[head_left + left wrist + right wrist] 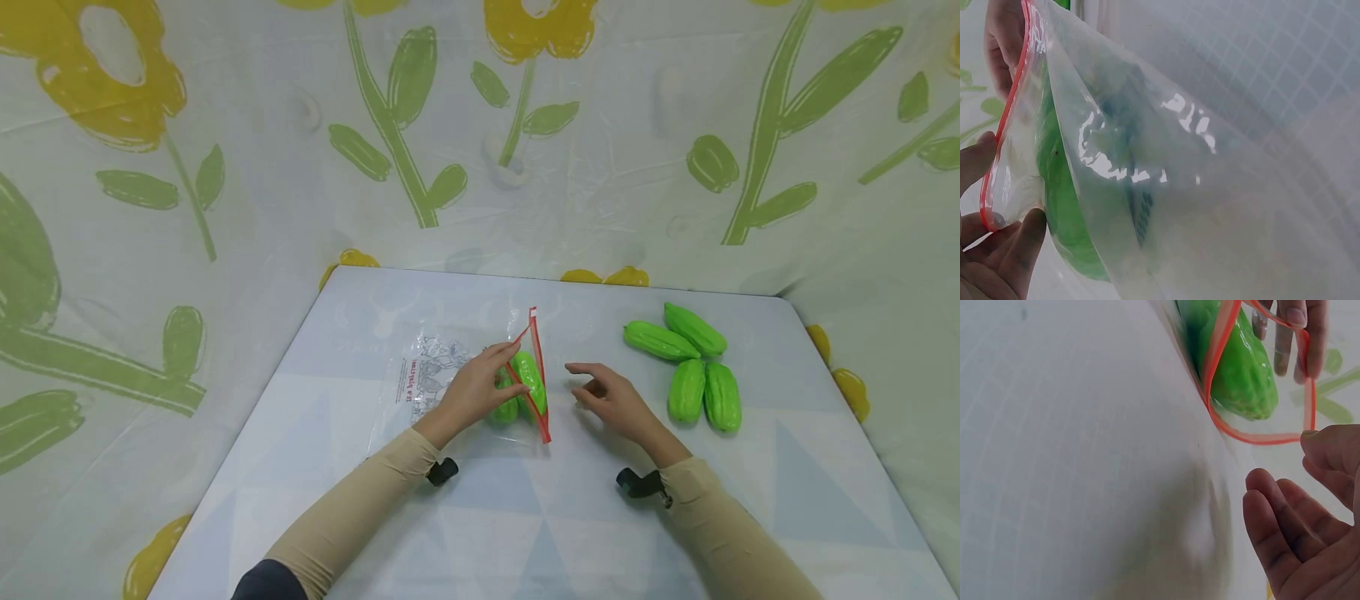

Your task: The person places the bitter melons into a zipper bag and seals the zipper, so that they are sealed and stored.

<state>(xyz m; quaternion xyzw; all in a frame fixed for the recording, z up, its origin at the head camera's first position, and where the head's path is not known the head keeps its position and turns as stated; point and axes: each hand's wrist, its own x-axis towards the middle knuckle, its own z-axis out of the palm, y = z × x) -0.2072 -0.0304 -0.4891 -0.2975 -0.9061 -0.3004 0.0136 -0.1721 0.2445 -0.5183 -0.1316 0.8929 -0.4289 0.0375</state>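
A clear zip bag (442, 375) with a red zip rim lies on the table, its mouth facing right and held apart. Glossy green bitter melons (531, 379) are inside it, near the mouth; one bitter melon (1244, 369) shows through the opening in the right wrist view. My left hand (476, 387) grips the upper side of the rim between thumb and fingers, as the left hand (1000, 250) also shows in the left wrist view. To the right of the mouth, my right hand (615, 400) hovers with fingers loosely bent, holding nothing and apart from the bag.
Several more bitter melons (686, 392) lie grouped on the table right of my right hand. The pale table (300, 433) has straight edges, with a flower-printed curtain (585, 192) rising behind it and at both sides.
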